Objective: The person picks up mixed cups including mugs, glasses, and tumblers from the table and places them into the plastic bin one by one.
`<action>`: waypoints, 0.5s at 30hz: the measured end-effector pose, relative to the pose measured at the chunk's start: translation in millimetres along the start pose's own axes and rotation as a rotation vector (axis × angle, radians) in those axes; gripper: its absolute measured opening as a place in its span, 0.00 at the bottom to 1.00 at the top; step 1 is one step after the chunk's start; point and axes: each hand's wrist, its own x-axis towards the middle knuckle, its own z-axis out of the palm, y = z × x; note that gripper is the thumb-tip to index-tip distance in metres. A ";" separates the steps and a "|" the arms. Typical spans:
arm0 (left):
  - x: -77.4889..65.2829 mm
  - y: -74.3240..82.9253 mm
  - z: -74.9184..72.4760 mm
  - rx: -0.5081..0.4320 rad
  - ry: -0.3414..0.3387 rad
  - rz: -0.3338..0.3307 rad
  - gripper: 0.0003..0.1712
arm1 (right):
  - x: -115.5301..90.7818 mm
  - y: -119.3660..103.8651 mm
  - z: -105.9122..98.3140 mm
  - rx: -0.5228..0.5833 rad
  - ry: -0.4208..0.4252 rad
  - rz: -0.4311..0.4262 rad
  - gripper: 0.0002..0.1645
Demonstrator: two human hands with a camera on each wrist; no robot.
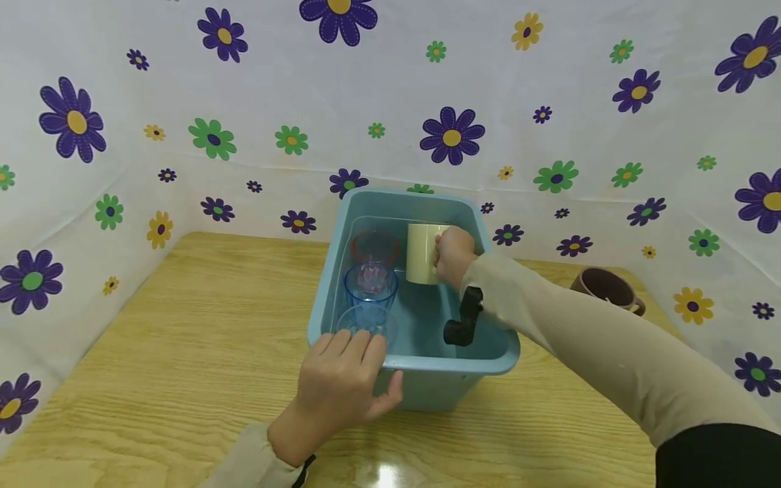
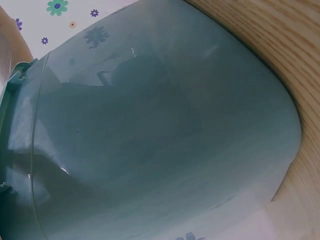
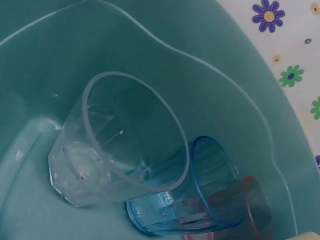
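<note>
A cream mug (image 1: 421, 254) is low inside the blue plastic tub (image 1: 421, 364), toward its far right. My right hand (image 1: 455, 256) reaches in over the right side and grips the mug at its handle side. At the tub's near left corner, my left hand (image 1: 344, 373) holds the rim, fingers hooked over it and thumb outside. Along the left side of the tub stand a clear tumbler (image 3: 120, 135), a blue-rimmed tumbler (image 3: 217, 185) and a red-rimmed tumbler (image 3: 257, 207). The left wrist view shows mostly the tub's outer wall (image 2: 165, 120).
A brown mug (image 1: 604, 288) stands on the wooden table (image 1: 213, 339) right of the tub, partly behind my right sleeve (image 1: 586, 339). A white flower-patterned sheet (image 1: 366, 88) rises behind the table and at both sides.
</note>
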 end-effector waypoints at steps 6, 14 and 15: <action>-0.9 0.5 -0.9 0.003 -0.022 0.001 0.25 | 88.7 36.4 2.8 -0.089 -0.079 0.058 0.19; -1.6 0.9 -0.7 0.004 -0.024 -0.003 0.26 | 158.5 69.6 7.6 -0.082 -0.178 0.143 0.25; -1.3 0.7 -0.4 0.004 -0.019 -0.003 0.26 | 153.3 68.0 8.4 -0.090 -0.172 0.142 0.25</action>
